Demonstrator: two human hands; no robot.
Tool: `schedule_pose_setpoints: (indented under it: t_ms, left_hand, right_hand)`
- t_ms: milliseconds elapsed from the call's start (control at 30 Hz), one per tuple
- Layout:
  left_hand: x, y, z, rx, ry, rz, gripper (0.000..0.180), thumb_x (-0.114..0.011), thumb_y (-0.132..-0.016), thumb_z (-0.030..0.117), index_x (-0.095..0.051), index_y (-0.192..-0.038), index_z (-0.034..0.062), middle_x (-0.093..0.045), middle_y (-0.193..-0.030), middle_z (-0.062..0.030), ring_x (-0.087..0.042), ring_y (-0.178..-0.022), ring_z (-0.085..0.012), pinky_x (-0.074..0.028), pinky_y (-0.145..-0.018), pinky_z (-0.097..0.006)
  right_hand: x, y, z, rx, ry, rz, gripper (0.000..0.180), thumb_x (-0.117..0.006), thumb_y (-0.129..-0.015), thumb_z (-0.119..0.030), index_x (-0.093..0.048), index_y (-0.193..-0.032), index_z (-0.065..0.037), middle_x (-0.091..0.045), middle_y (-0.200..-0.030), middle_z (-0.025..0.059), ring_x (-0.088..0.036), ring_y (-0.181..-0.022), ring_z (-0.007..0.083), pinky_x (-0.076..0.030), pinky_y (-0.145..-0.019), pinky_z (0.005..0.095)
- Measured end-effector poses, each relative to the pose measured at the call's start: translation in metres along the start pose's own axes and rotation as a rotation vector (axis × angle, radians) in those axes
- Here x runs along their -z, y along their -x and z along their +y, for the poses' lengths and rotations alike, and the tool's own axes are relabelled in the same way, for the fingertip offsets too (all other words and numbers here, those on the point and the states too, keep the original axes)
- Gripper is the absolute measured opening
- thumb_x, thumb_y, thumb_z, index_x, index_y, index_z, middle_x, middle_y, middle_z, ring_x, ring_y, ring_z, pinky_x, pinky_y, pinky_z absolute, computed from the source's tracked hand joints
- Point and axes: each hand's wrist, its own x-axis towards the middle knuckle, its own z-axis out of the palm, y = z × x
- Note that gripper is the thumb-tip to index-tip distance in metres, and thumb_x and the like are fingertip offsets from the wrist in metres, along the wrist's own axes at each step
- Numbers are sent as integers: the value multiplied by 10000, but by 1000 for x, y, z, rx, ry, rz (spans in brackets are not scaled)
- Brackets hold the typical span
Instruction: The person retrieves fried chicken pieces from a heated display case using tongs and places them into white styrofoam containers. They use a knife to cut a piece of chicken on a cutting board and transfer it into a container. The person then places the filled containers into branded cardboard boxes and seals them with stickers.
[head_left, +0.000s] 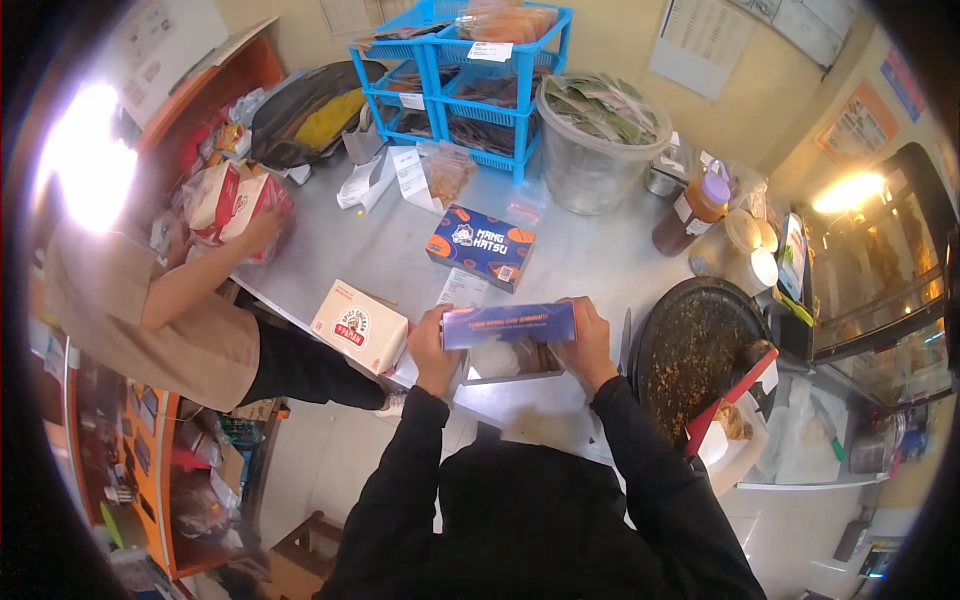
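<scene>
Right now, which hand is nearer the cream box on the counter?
Left. The left hand grips the left end of the blue box, just right of the cream box without touching it. The right hand holds the blue box's far end.

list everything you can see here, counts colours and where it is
blue box: 1, blue with orange print, held at both ends over the table edge
second blue box: 1, blue and orange, mid table
cream box: 1, cream with red badge, left table edge
metal table: 1, grey, centre
blue crates: stacked set, blue, back of table
clear tub: 1, clear, full of sachets, right of crates
round tray: 1, black, crumb-covered, right
brown bottle: 1, brown with purple cap, back right
co-worker: 1, beige top, left, handling a bag
left hand: 1, box's left end
right hand: 1, box's right end
</scene>
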Motion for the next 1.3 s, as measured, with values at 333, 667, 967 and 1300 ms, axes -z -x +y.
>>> schedule_pose_setpoints:
  t_ms: [333, 667, 967, 1300]
  left_hand:
    - [23, 45, -28, -372, 98, -204, 222, -736, -778, 107, -592, -945, 76, -675, -1166, -122, -674, -1087, -337, -590, -838, -403]
    - [45, 58, -34, -409, -19, -489, 301, -685, -755, 13, -580, -1022, 105, -579, -1350, -123, -619, -1172, -352, -587, -816, -401]
    - [59, 61, 7, -61, 46, -587, 513, -662, -672, 26, -577, -1177, 47, -499, -1393, -174, -550, -1150, -375, -443, -954, -470]
    - [36, 115, 2, -234, -253, -737, 411, -657, -791, 221, -646, -1195, 145, -587, -1276, -68, -548, -1171, -261, -419, -921, -506]
  right_hand:
    - [12, 40, 8, 257, 31, 22, 332, -725, -749, -69, -649, -1071, -89, -683, -1131, 94, -698, -997, 250, -595, -798, 340]
    - [12, 92, 17, 117, 29, -246, 553, -705, -728, 40, -580, -1222, -175, -553, -1377, 105, -565, -1249, 345, -538, -967, 407]
    - [-1, 83, -49, 73, 119, -133, 561, -890, -638, -203, -623, -1128, -150, -464, -1430, 104, -413, -1327, 502, -432, -1045, 563]
    - [-48, 85, -68, -24, 224, 105, 396, -904, -633, -196, -687, -960, -138, -659, -1157, 51, -529, -1240, 436, -508, -951, 508]
